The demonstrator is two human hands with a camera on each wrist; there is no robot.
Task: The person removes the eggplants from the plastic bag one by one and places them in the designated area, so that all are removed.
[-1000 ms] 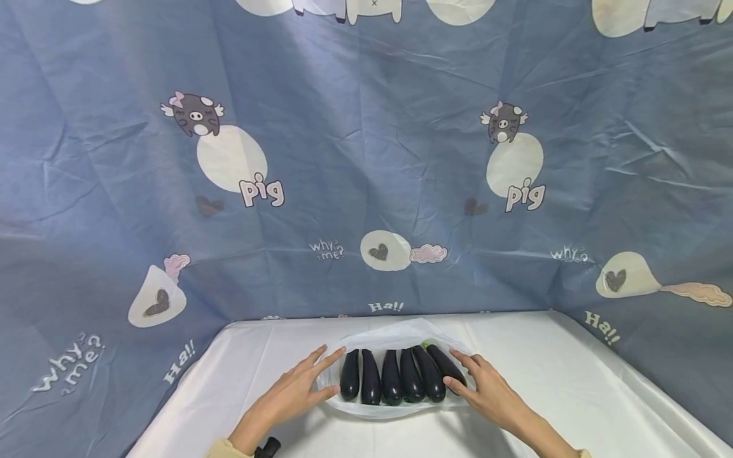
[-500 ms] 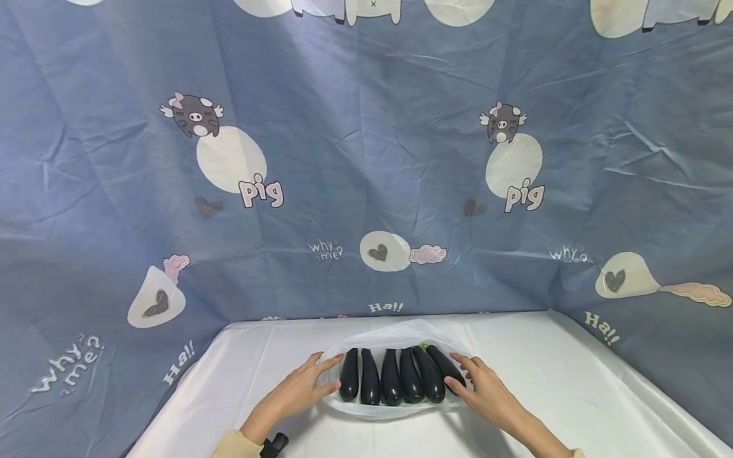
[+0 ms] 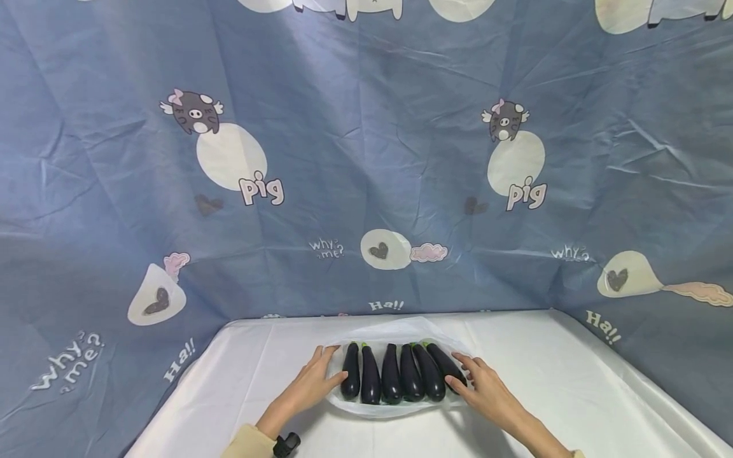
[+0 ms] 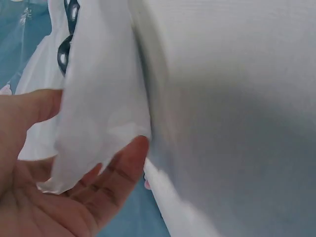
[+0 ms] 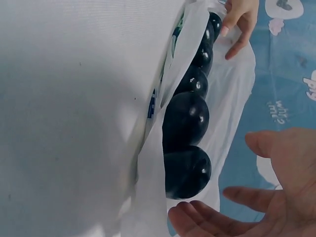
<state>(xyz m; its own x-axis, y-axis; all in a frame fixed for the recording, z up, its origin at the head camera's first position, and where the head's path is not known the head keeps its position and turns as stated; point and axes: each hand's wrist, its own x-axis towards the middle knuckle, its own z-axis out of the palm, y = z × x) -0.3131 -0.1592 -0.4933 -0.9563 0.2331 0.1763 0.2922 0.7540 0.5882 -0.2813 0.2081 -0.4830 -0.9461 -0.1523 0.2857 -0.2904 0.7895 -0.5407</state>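
Observation:
Several dark, glossy eggplants [image 3: 391, 375] lie side by side in a white plastic bag [image 3: 380, 410], with green showing at some of their far ends. At the bag's left side is my left hand [image 3: 309, 385], its thumb near the leftmost eggplant [image 3: 351, 372]. In the left wrist view, the bag's side [image 4: 103, 98] hangs between the thumb and the other fingers, and one fingertip touches it. My right hand [image 3: 487, 391] stands by the rightmost eggplant [image 3: 445, 364], fingers spread and loosely bent. In the right wrist view, its fingertips are close to the bag's edge.
The bag rests on a table with a white cover [image 3: 550, 369]. Behind and beside the table hangs a blue sheet [image 3: 321, 146] printed with cartoon pigs. A black band [image 3: 286, 444] is on my left wrist below a pale yellow sleeve [image 3: 250, 441].
My left hand has shifted slightly to the right, and the bag's left side has come inward. The left eggplants have shifted a little, and their green ends now show. The right hand barely moved.

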